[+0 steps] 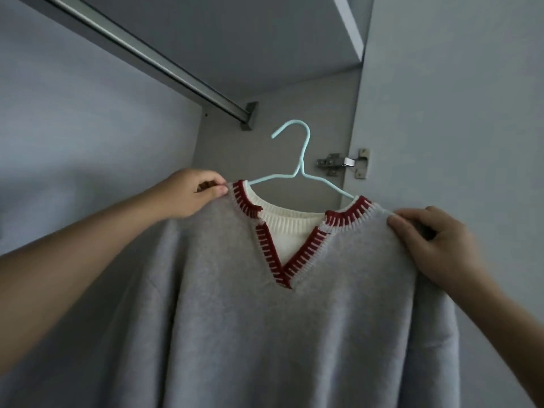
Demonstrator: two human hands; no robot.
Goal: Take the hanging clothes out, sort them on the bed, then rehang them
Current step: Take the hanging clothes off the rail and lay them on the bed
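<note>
Inside a grey wardrobe: metal hanging rail [153, 58] running diagonally overhead into its end bracket [250, 114], door hinge [343, 163] sitting on the right panel. Grey V-neck sweater [265, 319] sitting on a light blue hanger [297, 169], hook free below the rail. Left hand [194, 195] pinching the left shoulder, right hand [432, 242] gripping the right shoulder.

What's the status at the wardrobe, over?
Left hand, right hand pinch sweater shoulders. Hanger hook off the rail. Nothing blocking.
</note>
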